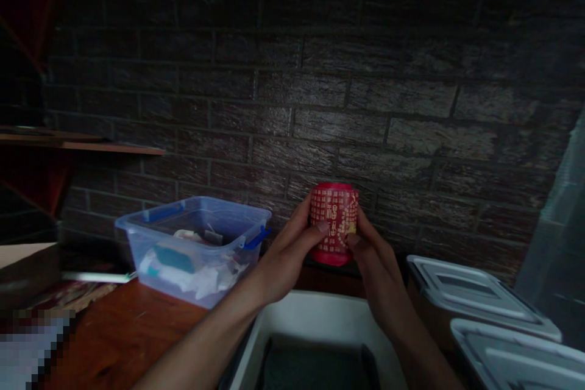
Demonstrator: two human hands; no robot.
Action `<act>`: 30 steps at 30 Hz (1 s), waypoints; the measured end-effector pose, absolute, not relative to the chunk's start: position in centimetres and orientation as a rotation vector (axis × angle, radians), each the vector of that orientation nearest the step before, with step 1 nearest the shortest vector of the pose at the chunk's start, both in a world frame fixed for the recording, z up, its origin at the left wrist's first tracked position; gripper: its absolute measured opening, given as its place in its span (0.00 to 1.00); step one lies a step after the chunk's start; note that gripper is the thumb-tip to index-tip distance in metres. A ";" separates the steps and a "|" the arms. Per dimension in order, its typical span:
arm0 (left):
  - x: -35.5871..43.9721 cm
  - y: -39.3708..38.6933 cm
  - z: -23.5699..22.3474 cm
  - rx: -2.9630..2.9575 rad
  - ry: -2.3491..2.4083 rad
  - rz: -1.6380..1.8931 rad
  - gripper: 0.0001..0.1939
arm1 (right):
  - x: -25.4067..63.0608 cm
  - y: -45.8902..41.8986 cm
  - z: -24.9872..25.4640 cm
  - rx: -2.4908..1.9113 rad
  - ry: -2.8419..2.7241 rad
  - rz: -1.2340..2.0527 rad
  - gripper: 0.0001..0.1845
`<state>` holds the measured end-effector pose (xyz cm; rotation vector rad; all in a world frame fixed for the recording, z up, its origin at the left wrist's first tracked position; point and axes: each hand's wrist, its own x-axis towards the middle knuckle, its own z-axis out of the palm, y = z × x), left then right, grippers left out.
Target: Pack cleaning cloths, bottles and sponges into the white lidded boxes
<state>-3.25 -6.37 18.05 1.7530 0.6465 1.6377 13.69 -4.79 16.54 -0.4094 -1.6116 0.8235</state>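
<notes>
A red cylindrical canister [333, 210] with gold Chinese characters is held upright in front of the brick wall. My left hand [292, 250] wraps its left side, thumb across the front. On the other side my right hand [372, 250] grips it, with the thumb near the lower right of the label. Below my hands stands a white bin [315, 303], and a dark object [320, 365] lies inside it. The fingers behind the canister are hidden.
A clear plastic box [196, 244] with blue handles holds white and teal items on the wooden table [114, 329]. Two grey-white lids [479, 292] lie to the right. Wooden shelves [82, 143] jut out at left. A dark brick wall [292, 85] closes off the back.
</notes>
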 end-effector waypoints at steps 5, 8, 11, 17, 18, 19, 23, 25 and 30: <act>-3.3 -6.2 18.2 1.878 0.797 1.785 0.21 | 13.3 -4.9 16.4 -0.391 -1.532 0.790 0.32; -3.3 -6.4 18.3 1.923 0.819 1.793 0.21 | 13.0 -4.7 16.3 -0.345 -1.511 0.813 0.34; -3.1 -6.7 18.3 1.895 0.784 1.726 0.24 | 13.0 -4.6 16.4 -0.348 -1.557 0.797 0.37; -2.4 -6.5 18.4 1.676 0.578 1.695 0.28 | 13.2 -4.9 16.8 -0.276 -1.595 0.931 0.39; -2.4 -6.4 18.4 1.647 0.543 1.707 0.28 | 13.2 -4.9 16.7 -0.259 -1.576 0.964 0.40; -2.3 -6.4 18.4 1.621 0.527 1.721 0.29 | 13.0 -4.8 16.6 -0.247 -1.557 0.983 0.41; -2.3 -6.3 18.2 1.577 0.596 1.740 0.29 | 12.4 -4.3 16.1 -0.257 -1.524 0.924 0.44; -2.3 -6.3 18.2 1.589 0.607 1.739 0.30 | 12.2 -4.3 16.1 -0.262 -1.534 0.890 0.43; -2.2 -6.5 18.6 1.563 0.557 1.717 0.28 | 12.4 -4.8 16.8 -0.261 -1.579 0.910 0.32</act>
